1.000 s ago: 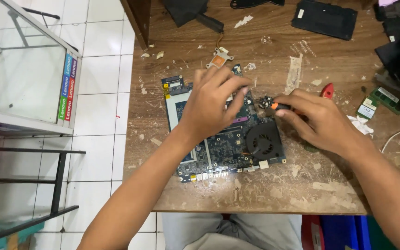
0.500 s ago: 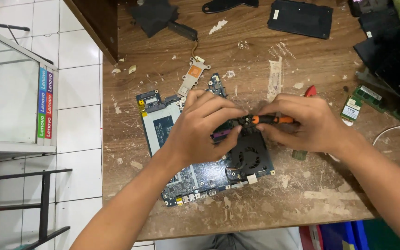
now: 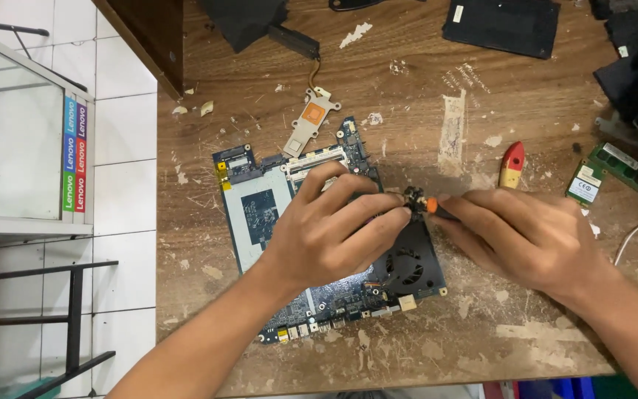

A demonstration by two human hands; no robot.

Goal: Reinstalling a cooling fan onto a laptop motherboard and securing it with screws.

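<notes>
Both hands have closed in over the circuit board: left hand presses it flat, right hand now pinches the orange screwdriver beside the fan.

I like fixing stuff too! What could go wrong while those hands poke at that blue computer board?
The right hand holds an orange-collared screwdriver whose tip sits beside the left hand's fingers; a slip might jab them or scratch the circuit board. Any tiny screw could roll away among the scraps on the wooden table. The left hand presses on the board, which might strain it.
</notes>
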